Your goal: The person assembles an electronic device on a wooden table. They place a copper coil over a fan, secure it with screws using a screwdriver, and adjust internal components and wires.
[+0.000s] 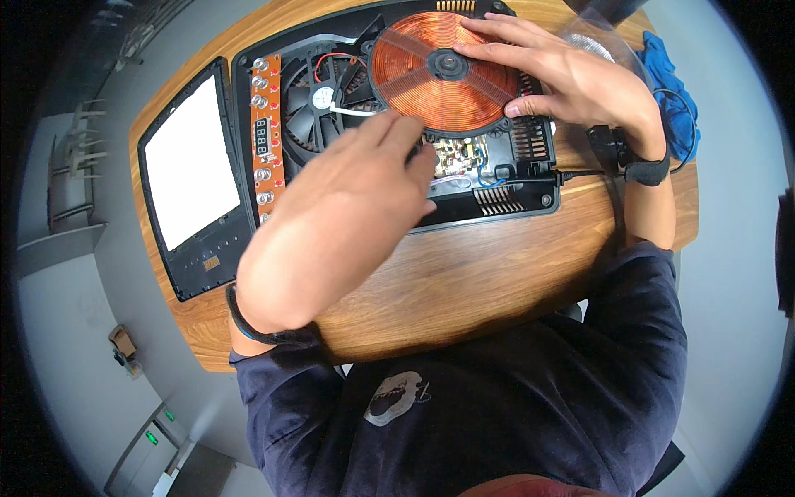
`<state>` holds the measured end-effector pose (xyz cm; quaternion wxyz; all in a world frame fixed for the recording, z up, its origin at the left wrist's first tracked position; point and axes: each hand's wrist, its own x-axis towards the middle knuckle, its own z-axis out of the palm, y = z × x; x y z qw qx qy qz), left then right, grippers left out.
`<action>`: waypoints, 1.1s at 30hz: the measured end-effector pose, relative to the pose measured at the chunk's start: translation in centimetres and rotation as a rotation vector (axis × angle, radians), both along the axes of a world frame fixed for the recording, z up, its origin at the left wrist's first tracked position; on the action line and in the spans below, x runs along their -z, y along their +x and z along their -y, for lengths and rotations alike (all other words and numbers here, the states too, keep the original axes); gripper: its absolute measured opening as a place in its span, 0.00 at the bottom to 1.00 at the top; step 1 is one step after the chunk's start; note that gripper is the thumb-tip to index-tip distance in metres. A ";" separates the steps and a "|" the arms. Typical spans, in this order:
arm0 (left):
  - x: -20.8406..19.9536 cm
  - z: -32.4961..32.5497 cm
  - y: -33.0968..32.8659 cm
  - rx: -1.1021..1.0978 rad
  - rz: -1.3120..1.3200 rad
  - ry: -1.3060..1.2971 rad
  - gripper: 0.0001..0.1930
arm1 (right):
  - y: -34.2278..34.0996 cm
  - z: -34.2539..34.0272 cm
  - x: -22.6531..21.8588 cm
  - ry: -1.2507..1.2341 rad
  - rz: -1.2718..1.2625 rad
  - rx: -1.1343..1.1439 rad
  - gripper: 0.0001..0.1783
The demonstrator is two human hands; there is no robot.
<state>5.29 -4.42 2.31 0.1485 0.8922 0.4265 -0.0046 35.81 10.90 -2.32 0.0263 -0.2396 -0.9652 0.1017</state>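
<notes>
An opened induction cooker (pixel 517 201) lies on the table, its round copper coil (pixel 414 70) at the upper right of the casing. My right hand (pixel 571 79) rests on the coil with fingers spread, the thumb at its lower right rim. At the coil's lower left edge is my left hand (pixel 356 178), fingers bent and closed; whatever lies in them is hidden. A white wire (pixel 354 111) runs from the black fan (pixel 302 120) toward those fingers. Below the coil, part of the circuit board (pixel 455 155) shows. An orange display board (pixel 263 137) stands along the casing's left side.
A black-framed cover panel with a white face (pixel 190 166) lies left of the casing. At the right, a power cord (pixel 580 173) leaves the casing, near a clear plastic bag (pixel 604 45) and a blue cloth (pixel 667 91). The wooden table (pixel 464 265) has a curved near edge.
</notes>
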 end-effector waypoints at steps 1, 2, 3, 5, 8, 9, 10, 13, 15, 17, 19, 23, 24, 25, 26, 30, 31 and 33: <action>0.3 0.2 0.3 0.016 0.001 0.011 0.27 | 0.0 0.1 0.0 -0.012 -0.003 0.006 0.54; 0.7 0.4 0.5 0.026 -0.001 0.024 0.27 | 0.0 0.2 -0.1 -0.046 -0.009 0.020 0.54; 0.9 0.7 0.7 0.037 -0.003 0.036 0.26 | 0.0 0.4 0.0 -0.080 -0.016 0.035 0.55; 0.9 0.9 0.9 0.080 -0.041 0.081 0.26 | -0.2 0.6 -0.3 -0.107 -0.024 0.038 0.56; 0.9 0.8 0.9 0.093 -0.021 0.068 0.26 | -0.7 0.8 -0.6 -0.123 -0.033 0.012 0.57; 0.8 0.7 0.8 0.089 -0.012 0.076 0.26 | -0.6 0.6 -0.6 -0.107 -0.027 0.002 0.57; 0.7 0.7 0.7 0.084 -0.003 0.083 0.26 | -0.4 0.4 -0.4 -0.091 -0.022 -0.009 0.56; 0.3 0.3 0.3 -0.007 0.063 0.016 0.27 | 0.1 0.0 0.3 -0.083 -0.029 0.018 0.55; 0.1 0.2 0.1 -0.081 0.082 0.034 0.29 | 0.1 -0.1 0.3 -0.124 -0.059 0.069 0.54; 0.2 0.1 -0.3 -0.127 0.094 0.055 0.31 | -0.2 0.1 0.0 -0.194 -0.107 0.133 0.52; 0.7 0.0 -0.7 -0.145 0.101 0.077 0.33 | -0.3 -0.4 -0.3 -0.165 -0.088 0.158 0.52; 1.7 0.2 -1.5 -0.125 0.080 0.110 0.36 | -0.9 -1.2 -1.0 -0.203 -0.060 0.113 0.51; 1.8 0.3 -1.6 -0.117 0.072 0.136 0.36 | -0.9 -1.6 -0.4 -0.157 -0.042 0.078 0.53; 1.8 0.3 -1.7 -0.109 0.064 0.162 0.36 | -1.2 -1.5 -0.6 -0.173 -0.021 0.083 0.54; 1.8 0.2 -1.8 -0.125 0.055 0.157 0.36 | -1.5 -1.6 -0.5 -0.178 -0.019 0.079 0.56; 1.6 0.0 -2.3 -0.119 0.053 0.088 0.33 | -3.6 -1.9 -0.8 -0.167 -0.012 0.014 0.59; 1.6 -0.1 -2.3 -0.099 0.061 0.058 0.32 | -4.3 -1.8 -1.2 -0.180 -0.007 0.031 0.59; 1.7 0.0 -2.3 -0.079 0.069 0.096 0.30 | -5.8 -1.5 -2.0 -0.212 0.005 0.054 0.59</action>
